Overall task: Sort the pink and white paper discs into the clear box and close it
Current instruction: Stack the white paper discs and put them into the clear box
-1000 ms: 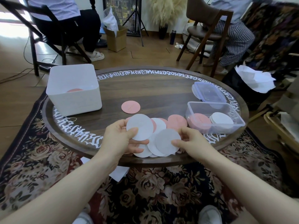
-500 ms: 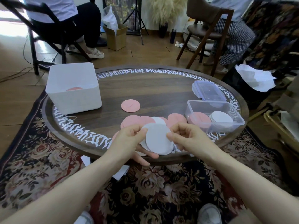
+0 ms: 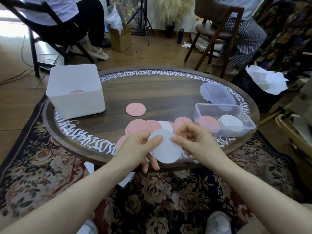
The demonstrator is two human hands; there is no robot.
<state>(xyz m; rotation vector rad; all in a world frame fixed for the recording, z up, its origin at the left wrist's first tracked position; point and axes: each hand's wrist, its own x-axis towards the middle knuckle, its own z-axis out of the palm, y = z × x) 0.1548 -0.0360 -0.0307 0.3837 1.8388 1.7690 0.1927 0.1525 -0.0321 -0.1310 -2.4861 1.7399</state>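
Now the white discs [image 3: 166,148] that were fanned out in 2 separate grips 1 second ago sit gathered into a single small stack held between both hands at the near edge of the table [image 3: 162,92]. The left hand [image 3: 135,149] pinches the stack's left side, thumb on top and fingers underneath; the right hand [image 3: 194,142] pinches its right edge with thumb and curled fingers. That suggests the whites are squared up and ready to go as 1 bundle into the clear box [image 3: 224,119], which stands open just right of the hands.

Inside the box a pink stack lies on the left and a white stack on the right, so the sorting is well under way but not finished. A spread of pink discs [image 3: 143,126], with 1 white showing among them, lies on the table just behind the hands, and a lone pink disc [image 3: 135,109] sits further in. The lid [image 3: 217,95] rests beyond the box, not yet fitted.

The discs are thin, flat, matte paper circles that would slide and bend easily. The box and lid are rigid see-through plastic with rounded corners. The table is round dark wood with a white patterned band. A white opaque tub [image 3: 76,92] on the left holds another pink disc.
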